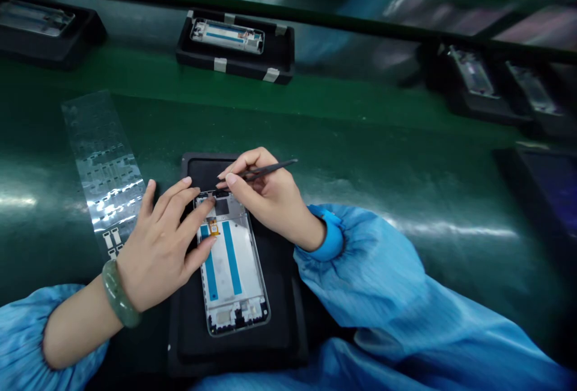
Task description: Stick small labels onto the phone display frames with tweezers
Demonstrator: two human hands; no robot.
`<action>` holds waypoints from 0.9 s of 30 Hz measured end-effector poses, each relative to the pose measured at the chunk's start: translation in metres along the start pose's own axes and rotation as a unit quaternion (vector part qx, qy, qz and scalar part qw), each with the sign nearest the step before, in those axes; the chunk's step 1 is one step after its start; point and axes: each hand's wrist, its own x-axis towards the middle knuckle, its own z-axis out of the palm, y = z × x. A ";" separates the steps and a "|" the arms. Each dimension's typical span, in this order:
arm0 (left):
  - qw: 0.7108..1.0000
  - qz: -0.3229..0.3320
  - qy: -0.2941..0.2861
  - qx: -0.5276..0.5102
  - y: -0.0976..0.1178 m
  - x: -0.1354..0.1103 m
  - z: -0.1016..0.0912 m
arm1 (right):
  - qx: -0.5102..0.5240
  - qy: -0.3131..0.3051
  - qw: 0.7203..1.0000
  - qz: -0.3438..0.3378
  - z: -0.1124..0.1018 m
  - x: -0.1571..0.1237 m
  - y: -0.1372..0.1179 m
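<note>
Two hands meet at the far end of a phone frame (246,252). The right hand (277,198) pinches black tweezers (274,167) between thumb and index finger, the tips at the frame's far edge; whether they touch it cannot be told. The left hand (162,249) has its fingers (196,218) spread, the index fingertip at the frame's far left corner, the thumb beside an orange flex cable (213,228).

Two blue strips (231,258) and the cable are already on the frame; the far end, partly hidden by the fingers, seems the unfinished part. The frame lies slightly turned in a black tray (283,301), its far left corner close to the tray's left edge, with bare tray along its right side.

Left of the tray, a clear sheet (92,132) slants across the table (369,174), a few pale pieces (112,238) at its near end; the outlines farther up look mostly vacated.

The widest room for moving is right of the tray. Toward the table's far side, a taped black box (282,57) holds another frame (228,36), limiting reach that way.
</note>
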 end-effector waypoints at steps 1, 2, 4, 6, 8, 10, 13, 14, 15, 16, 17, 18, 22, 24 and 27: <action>1.000 0.000 0.001 -0.005 0.000 0.000 0.000 | -0.014 -0.004 1.000 -0.005 0.000 0.000 -0.001; 1.000 -0.001 0.002 -0.009 -0.001 0.000 0.000 | -0.032 -0.006 0.999 -0.011 -0.001 0.000 -0.001; 1.000 -0.002 0.004 -0.017 -0.001 0.000 0.000 | -0.067 -0.007 0.997 -0.025 -0.001 0.000 -0.002; 1.000 -0.005 0.003 -0.021 -0.002 -0.001 0.000 | -0.095 -0.004 0.995 -0.044 -0.001 0.000 -0.003; 1.000 -0.007 0.002 -0.020 -0.002 -0.001 0.000 | -0.115 -0.001 0.992 -0.059 0.000 0.000 -0.002; 1.000 -0.006 0.002 -0.018 -0.002 -0.002 0.001 | -0.137 0.004 0.988 -0.071 0.000 0.000 -0.002; 1.000 -0.002 -0.001 -0.018 -0.002 -0.002 0.001 | -0.172 0.012 0.981 -0.090 0.001 -0.001 -0.002; 1.000 -0.001 -0.001 -0.018 -0.002 -0.002 0.001 | -0.181 0.014 0.979 -0.098 0.002 -0.001 -0.002; 1.000 -0.002 -0.001 -0.019 -0.002 -0.001 0.001 | -0.188 0.014 0.976 -0.105 0.002 0.000 -0.003; 1.000 -0.002 -0.001 -0.019 -0.002 -0.001 0.001 | -0.193 0.012 0.975 -0.111 0.002 0.000 -0.003; 1.000 -0.003 -0.001 -0.019 -0.002 -0.001 0.001 | -0.199 0.010 0.973 -0.117 0.003 0.000 -0.003; 1.000 -0.002 -0.001 -0.019 -0.002 -0.001 0.001 | -0.206 0.009 0.971 -0.123 0.003 0.000 -0.004; 1.000 0.001 -0.003 -0.019 -0.002 -0.001 0.001 | -0.229 0.005 0.964 -0.139 0.004 0.000 -0.004; 1.000 0.000 0.000 -0.019 -0.002 -0.002 0.002 | -0.208 0.006 0.969 -0.133 0.003 0.001 -0.003; 1.000 -0.003 0.002 -0.021 -0.002 -0.001 0.002 | -0.160 -0.001 0.981 -0.112 0.002 0.001 -0.002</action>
